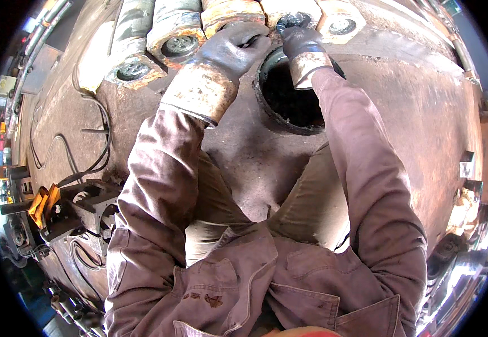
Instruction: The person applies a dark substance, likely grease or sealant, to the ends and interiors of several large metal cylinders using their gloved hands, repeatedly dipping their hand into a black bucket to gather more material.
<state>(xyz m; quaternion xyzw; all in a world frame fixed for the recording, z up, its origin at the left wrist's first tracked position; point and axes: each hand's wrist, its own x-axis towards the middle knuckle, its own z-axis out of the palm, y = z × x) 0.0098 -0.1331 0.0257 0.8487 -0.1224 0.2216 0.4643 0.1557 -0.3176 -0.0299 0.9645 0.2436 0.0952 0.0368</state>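
My left hand (235, 48), in a grey-coated work glove with a stained pale cuff, is closed, its fingers curled in near the thumb. It lies against the front of the third rusty hexagonal-headed bar (227, 12), and nothing shows in its grip. My right hand (303, 44), gloved alike, reaches over a black bucket (259, 101). Its fingertips are bunched at the round recess in the end of the fourth hexagonal-headed bar (280, 8). Dark, wet-looking smears cover that spot. What those fingers hold, if anything, is hidden. Dark stuff lies inside the bucket.
More hexagonal-headed bars (177, 42) lie in the same row, with another (342, 22) at its right end. A black cable (106, 135) loops across the floor at left. Below it stand metal parts (89, 205) with an orange piece (42, 205). Clutter lines the right edge.
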